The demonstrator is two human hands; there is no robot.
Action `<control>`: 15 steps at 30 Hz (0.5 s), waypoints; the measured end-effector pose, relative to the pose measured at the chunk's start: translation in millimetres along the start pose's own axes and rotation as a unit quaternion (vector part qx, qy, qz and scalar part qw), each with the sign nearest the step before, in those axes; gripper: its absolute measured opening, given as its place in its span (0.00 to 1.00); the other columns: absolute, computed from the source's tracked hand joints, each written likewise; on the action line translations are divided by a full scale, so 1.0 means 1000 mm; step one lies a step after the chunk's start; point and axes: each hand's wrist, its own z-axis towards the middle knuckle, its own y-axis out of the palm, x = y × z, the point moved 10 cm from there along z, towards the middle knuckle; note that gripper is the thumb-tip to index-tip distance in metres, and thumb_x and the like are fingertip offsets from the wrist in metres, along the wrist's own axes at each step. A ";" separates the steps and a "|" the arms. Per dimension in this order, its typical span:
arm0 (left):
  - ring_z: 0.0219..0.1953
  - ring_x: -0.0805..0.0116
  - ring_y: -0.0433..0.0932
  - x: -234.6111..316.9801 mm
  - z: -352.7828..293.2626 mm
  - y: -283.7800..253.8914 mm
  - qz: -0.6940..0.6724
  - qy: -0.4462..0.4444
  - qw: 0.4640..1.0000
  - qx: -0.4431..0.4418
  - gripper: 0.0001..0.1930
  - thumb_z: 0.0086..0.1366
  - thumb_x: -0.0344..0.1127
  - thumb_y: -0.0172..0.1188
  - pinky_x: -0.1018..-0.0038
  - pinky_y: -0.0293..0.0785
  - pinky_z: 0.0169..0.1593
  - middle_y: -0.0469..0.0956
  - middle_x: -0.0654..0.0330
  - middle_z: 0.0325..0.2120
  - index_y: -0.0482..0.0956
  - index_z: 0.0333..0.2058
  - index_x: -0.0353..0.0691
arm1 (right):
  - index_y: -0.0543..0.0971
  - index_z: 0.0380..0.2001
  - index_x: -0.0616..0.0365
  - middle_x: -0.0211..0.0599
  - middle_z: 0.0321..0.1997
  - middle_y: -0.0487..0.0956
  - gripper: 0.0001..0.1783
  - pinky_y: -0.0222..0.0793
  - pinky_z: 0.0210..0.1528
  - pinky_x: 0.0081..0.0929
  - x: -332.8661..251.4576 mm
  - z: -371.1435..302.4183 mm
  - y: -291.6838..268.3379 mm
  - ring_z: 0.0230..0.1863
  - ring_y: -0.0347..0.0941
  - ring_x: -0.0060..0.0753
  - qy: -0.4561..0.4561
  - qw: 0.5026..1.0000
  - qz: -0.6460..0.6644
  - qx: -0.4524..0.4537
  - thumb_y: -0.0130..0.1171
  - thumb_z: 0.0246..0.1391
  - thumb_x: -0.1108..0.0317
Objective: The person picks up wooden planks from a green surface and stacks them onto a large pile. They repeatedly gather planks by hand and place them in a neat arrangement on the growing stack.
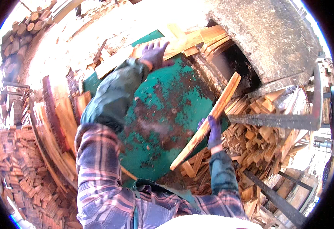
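Two gloved hands at work over a rusted green worktop [163, 114]. Right hand [214, 133], in a purple glove, has its grip clamped around a long split slat [209, 118], fingers wrapped from the far side at a spot below the slat's middle. Long axis of the slat runs on a diagonal: lower end near the person's body at the worktop's near edge, upper end pointing up and to the right toward the dark opening [235, 61] under a grey, rough-surfaced housing [266, 34]. Upper tip sits just at the mouth of that opening; whether it touches the frame cannot be told. Left hand [154, 53] lies well apart from the slat, reached out to the far side of the worktop, fingers spread flat, grip apart, resting on or just above pale boards [190, 40] stacked there; contact not certain. Right hand is thus the only one on the slat and by far the nearer. Loose heap of split pieces [262, 137] just right of the right hand, below the opening. Stacked short pieces [18, 168] at far left, round logs [18, 34] at upper left.
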 end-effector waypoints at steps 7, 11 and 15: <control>0.69 0.42 0.58 -0.027 0.142 0.099 -0.032 -0.132 0.984 -0.114 0.54 0.45 0.78 0.62 0.44 0.49 0.68 0.67 0.54 0.65 0.56 0.69 0.65 | 0.72 0.47 0.58 0.37 0.38 0.79 0.22 0.79 0.35 0.32 -0.006 0.001 -0.001 0.36 0.79 0.34 -0.022 0.999 -0.027 0.006 0.67 0.56 0.59; 0.61 0.46 0.70 -0.036 0.119 0.081 -0.078 -0.115 0.990 -0.038 0.42 0.49 0.71 0.66 0.52 0.65 0.61 0.77 0.55 0.56 0.70 0.61 0.60 | 0.72 0.46 0.58 0.35 0.36 0.79 0.23 0.78 0.35 0.30 -0.008 0.005 0.004 0.33 0.79 0.31 -0.031 0.999 -0.036 0.014 0.68 0.55 0.58; 0.52 0.51 0.78 -0.034 0.049 0.084 -0.281 -0.157 0.946 -0.026 0.37 0.53 0.58 0.72 0.63 0.73 0.57 0.80 0.48 0.48 0.72 0.59 0.49 | 0.72 0.47 0.59 0.32 0.35 0.77 0.25 0.75 0.38 0.29 -0.020 0.015 0.004 0.33 0.76 0.29 -0.097 0.991 -0.090 0.034 0.70 0.53 0.58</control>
